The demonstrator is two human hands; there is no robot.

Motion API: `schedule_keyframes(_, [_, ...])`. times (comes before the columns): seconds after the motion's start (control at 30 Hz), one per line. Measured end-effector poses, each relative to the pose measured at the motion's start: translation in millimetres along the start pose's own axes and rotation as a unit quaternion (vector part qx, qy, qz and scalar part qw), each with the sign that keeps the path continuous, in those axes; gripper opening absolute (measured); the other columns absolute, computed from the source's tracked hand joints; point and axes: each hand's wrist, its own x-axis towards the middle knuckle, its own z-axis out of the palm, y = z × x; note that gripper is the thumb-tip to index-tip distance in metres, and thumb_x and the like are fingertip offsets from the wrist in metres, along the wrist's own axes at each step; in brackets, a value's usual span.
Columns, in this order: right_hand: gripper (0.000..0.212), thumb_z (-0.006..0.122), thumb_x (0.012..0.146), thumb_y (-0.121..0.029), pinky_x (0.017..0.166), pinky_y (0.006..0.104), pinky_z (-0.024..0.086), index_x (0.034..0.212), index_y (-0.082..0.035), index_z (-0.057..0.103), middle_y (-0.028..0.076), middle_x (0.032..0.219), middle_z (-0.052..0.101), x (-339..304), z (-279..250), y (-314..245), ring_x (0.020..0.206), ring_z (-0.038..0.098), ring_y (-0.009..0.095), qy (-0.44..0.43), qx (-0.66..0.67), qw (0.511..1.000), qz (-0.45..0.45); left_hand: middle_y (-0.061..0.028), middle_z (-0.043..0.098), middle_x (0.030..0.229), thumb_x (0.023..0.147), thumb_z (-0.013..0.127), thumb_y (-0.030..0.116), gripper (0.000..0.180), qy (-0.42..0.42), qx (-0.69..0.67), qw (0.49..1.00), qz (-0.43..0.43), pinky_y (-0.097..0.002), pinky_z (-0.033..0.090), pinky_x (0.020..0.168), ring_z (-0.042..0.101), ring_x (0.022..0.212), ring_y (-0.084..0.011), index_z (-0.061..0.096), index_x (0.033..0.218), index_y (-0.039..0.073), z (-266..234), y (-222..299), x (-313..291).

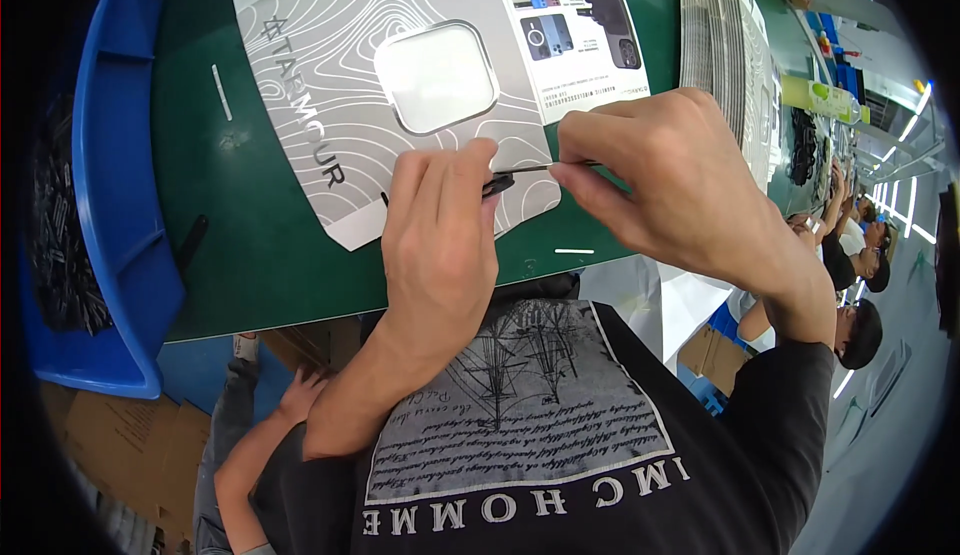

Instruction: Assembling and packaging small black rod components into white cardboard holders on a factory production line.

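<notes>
Strip [524, 168] points left to right, nearly level.

Smooth cardboard sheet [345, 90], glossy plastic bin [120, 160], matt cloth shirt [720, 435].

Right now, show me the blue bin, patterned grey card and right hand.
Blue bin [122, 170]: head view, ribbed side wall.
Patterned grey card [338, 85]: head view, printed face.
Right hand [665, 175]: head view, back.

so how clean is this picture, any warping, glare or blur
Head view, left side: the blue bin looks bowed; head view, far right: ceiling lights glare as white streaks, and co-workers look small and soft; head view, middle: left hand and right hand look fairly sharp, partly hiding the small black part.
</notes>
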Motion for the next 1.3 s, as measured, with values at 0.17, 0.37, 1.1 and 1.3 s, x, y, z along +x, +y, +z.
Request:
schedule_keyframes(0.17, [0.014,0.071,0.077,-0.001,0.051,0.0353,0.037,0.074,-0.005,0.058,0.006,0.059,0.051,1.4,-1.8,2.8,0.048,0.043,0.024,-0.013,0.011,1.000,-0.005,-0.0102,0.059,0.088,0.071,0.064,-0.015,0.046,-0.006,-0.027,0.999,-0.018,-0.0358,0.047,0.072,0.051,0.077,-0.0254,0.061,0.115,-0.002,5.1,-0.6,0.0])
schedule_keyframes(0.37, [0.015,0.071,0.077,-0.001,0.050,0.0350,0.036,0.073,-0.004,0.056,0.005,0.058,0.049,2.5,-4.6,-1.6,0.047,0.041,0.023,-0.022,0.005,1.000,-0.007,-0.0100,0.059,0.087,0.071,0.065,-0.015,0.044,0.009,-0.027,1.000,-0.003,-0.0355,0.046,0.071,0.050,0.076,-0.0250,0.062,0.113,-0.002,7.6,-2.4,-1.3])
schedule_keyframes(1.1, [0.017,0.069,0.077,-0.002,0.051,0.0339,0.036,0.071,-0.005,0.054,0.004,0.058,0.048,-1.8,0.8,3.3,0.047,0.041,0.023,0.003,-0.005,1.000,-0.006,-0.0072,0.058,0.084,0.068,0.062,-0.018,0.044,-0.014,-0.056,0.998,-0.032,-0.0339,0.045,0.070,0.051,0.075,-0.0232,0.063,0.108,0.000,8.4,-1.5,3.4])
schedule_keyframes(1.3, [0.020,0.068,0.076,-0.002,0.052,0.0340,0.037,0.069,-0.006,0.051,0.004,0.057,0.047,6.6,-4.4,0.8,0.047,0.042,0.024,-0.011,-0.037,0.998,-0.044,-0.0069,0.056,0.081,0.069,0.061,-0.018,0.042,-0.012,-0.070,0.997,-0.043,-0.0338,0.044,0.068,0.050,0.074,-0.0227,0.063,0.106,0.001,7.7,-3.0,3.0])
